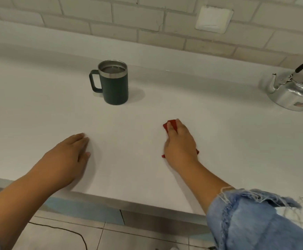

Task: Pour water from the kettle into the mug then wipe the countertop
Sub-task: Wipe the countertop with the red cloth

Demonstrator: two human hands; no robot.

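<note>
Pressing down in the centre-right of the head view, the right hand (180, 143) is holding a red cloth (171, 125) against the white bench (228, 145). Its grip is closing loosely over the fabric, with fingers bent across the front edge and corners of cloth poking out by the wrist. The left hand (69, 156), in the lower left, is lying flat on the bench with fingers fairly straight, its grip wide and holding nothing. The mug (114, 87) is standing upright in the upper middle of the frame with liquid showing inside, well apart from both hands. The kettle (295, 91) is sitting at the right edge, partly cut off. Judging by this, the pouring is looking done and the wiping is under way. The main risk is coming from a stroke running up the frame, where cloth or knuckles could be striking the filled mug and slopping or tipping it. A long stroke toward the right edge could be nudging the kettle. The frayed denim sleeve (255, 222) is hanging low and could be dragging through any wet patch.
</note>
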